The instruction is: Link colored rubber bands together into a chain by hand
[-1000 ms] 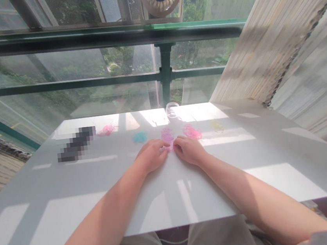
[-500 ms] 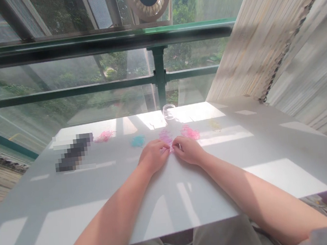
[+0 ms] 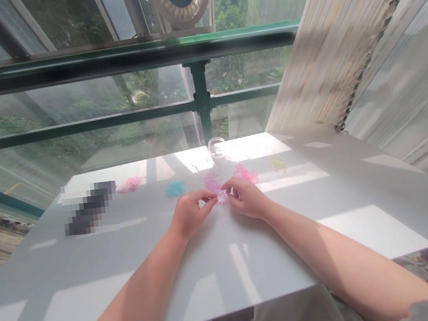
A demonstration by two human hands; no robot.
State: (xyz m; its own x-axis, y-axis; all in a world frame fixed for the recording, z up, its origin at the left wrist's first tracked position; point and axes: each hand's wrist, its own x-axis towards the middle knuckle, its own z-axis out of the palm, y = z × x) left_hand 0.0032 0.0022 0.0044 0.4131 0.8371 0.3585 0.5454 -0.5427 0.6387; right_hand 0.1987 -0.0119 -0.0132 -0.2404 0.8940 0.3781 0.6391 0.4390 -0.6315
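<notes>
A pale purple pile (image 3: 212, 181) of small thin loops, perhaps little rubber bands, lies on the white table between my hands. My left hand (image 3: 193, 213) is at its near left edge, thumb and forefinger pressed together. Whatever sits in that pinch is too small to make out. On the other side, my right hand (image 3: 246, 199) rests at the pile's right edge, forefinger reaching out over it and the other fingers curled, with a gap between them; I see nothing held there. Just behind the right hand is a bright pink pile (image 3: 247, 173).
A blue pile (image 3: 175, 188) and a red-pink pile (image 3: 131, 184) lie to the left, a yellow pile (image 3: 277, 162) to the right. A clear round cup (image 3: 216, 148) stands at the table's back edge. A blurred dark object (image 3: 90, 208) is far left. Green railing (image 3: 202, 105) and curtain (image 3: 304, 68) bound the table.
My hands, whose fingertips met over the purple pile, have come apart. The left has shifted left, still pinched; the right forefinger has lifted away from the other fingers. The view has turned slightly.
</notes>
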